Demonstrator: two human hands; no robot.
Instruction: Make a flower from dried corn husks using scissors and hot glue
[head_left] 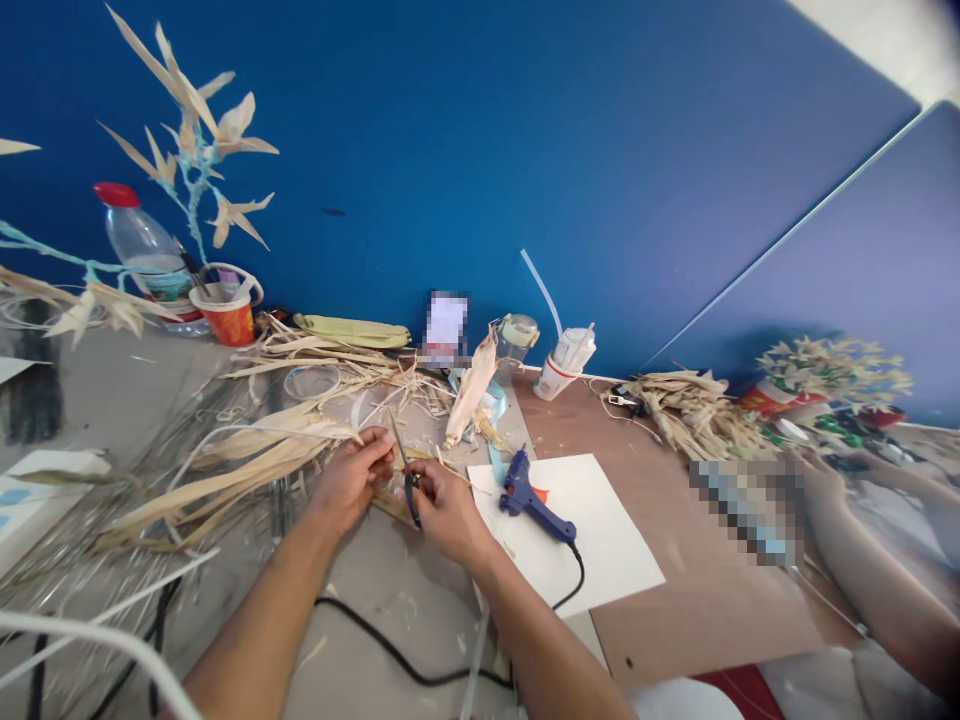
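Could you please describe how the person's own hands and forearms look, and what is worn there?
The left hand and right hand are ungloved, with no rings visible. The left forearm and right forearm are bare within view: no sleeve, watch or bracelet shows.

Handicraft workspace, apparently shared. Dried husk-like leaves (pixel 255 440) and loose straw-like scraps (pixel 409 385) litter a gray tabletop (pixel 360 690); a corded glue gun (pixel 536 508) lies on a white sheet (pixel 607 555). Craft pieces support this reading: a branch (pixel 193 190) with a light-blue stem and pale, pointed flowers (pixel 236 125) at left, and a dense cluster of similar blooms (pixel 832 365) at far right. A blue partition (pixel 480 150) stands behind. The forearm (pixel 862 560) of a second person, at right beside a brown surface (pixel 705 600), indicates shared use.
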